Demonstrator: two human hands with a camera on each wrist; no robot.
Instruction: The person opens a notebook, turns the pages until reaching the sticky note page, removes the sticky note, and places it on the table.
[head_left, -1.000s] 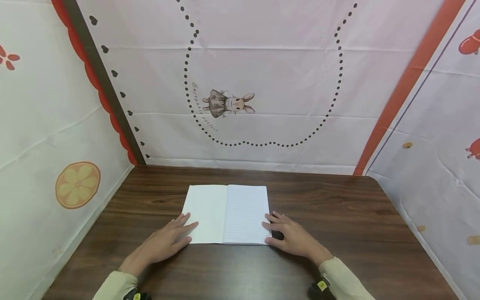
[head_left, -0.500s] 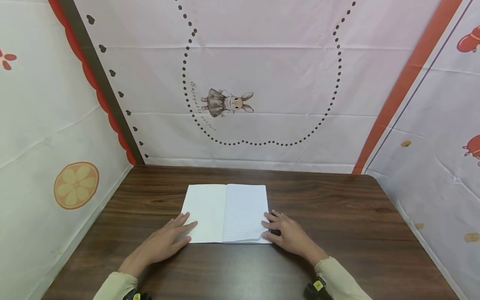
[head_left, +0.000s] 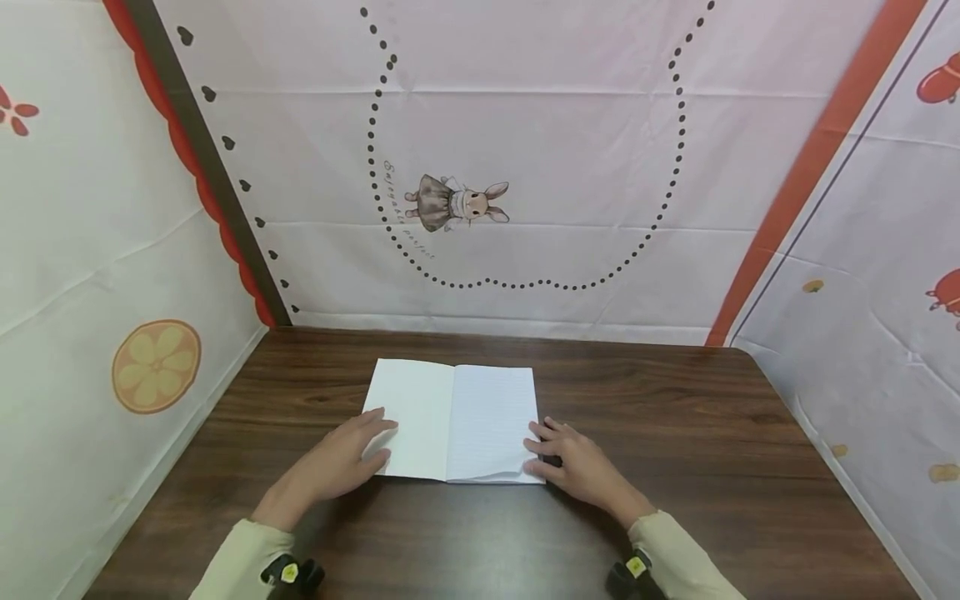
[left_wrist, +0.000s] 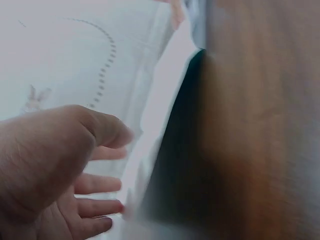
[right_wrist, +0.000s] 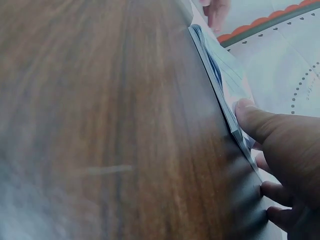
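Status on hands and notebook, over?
Left hand at left edge of open notebook. Right hand touching right page, near edge bowed up. Nothing seen blocking either.

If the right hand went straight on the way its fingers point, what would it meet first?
Most likely the notebook's ruled page: the right hand is at its outer edge, though exact depth there is hard to judge.

Notebook (head_left: pixel 491 425) on table (head_left: pixel 660 417), hands (head_left: pixel 341 458) at its left and right edges, cloth (head_left: pixel 577 167) behind.
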